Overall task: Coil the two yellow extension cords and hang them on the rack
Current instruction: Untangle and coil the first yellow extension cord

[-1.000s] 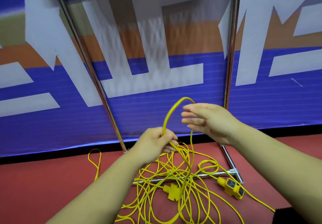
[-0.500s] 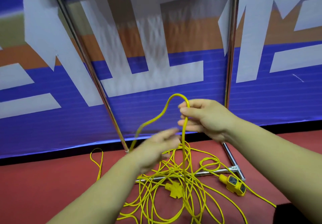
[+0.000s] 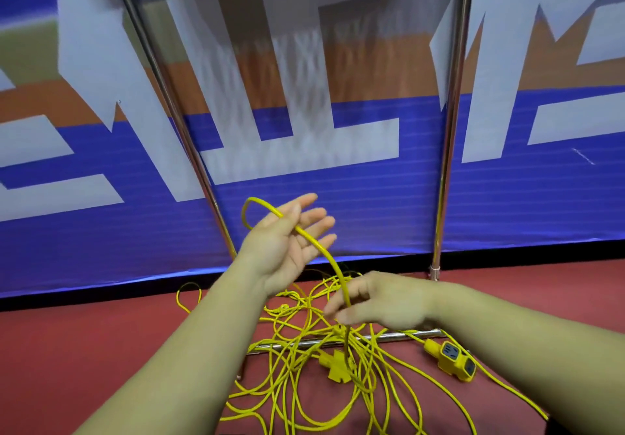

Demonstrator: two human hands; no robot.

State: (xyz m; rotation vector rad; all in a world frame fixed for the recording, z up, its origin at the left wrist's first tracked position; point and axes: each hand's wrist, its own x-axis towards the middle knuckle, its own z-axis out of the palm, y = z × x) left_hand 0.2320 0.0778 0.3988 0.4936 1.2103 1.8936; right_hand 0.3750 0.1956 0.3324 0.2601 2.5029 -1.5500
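A tangled heap of yellow extension cords (image 3: pixel 297 380) lies on the red floor, with a yellow plug (image 3: pixel 336 367) in its middle and a yellow socket block (image 3: pixel 453 362) to the right. One strand rises from the heap as a loop (image 3: pixel 321 248). My left hand (image 3: pixel 287 245) is raised palm-up with fingers straight and spread, and the loop drapes over its palm and curls behind it. Lower and to the right, my right hand (image 3: pixel 382 302) pinches the same strand just above the heap.
The rack's two metal uprights (image 3: pixel 176 116) (image 3: pixel 451 130) stand right behind the heap, with its base bar (image 3: pixel 399 336) on the floor under the cords. A blue, white and orange banner wall (image 3: pixel 338 181) closes off the back. Red floor (image 3: pixel 84 350) spreads left.
My left hand rose and opened palm-up, with the loop now lying across it. My right hand dropped from the loop's top down along the strand toward the heap.
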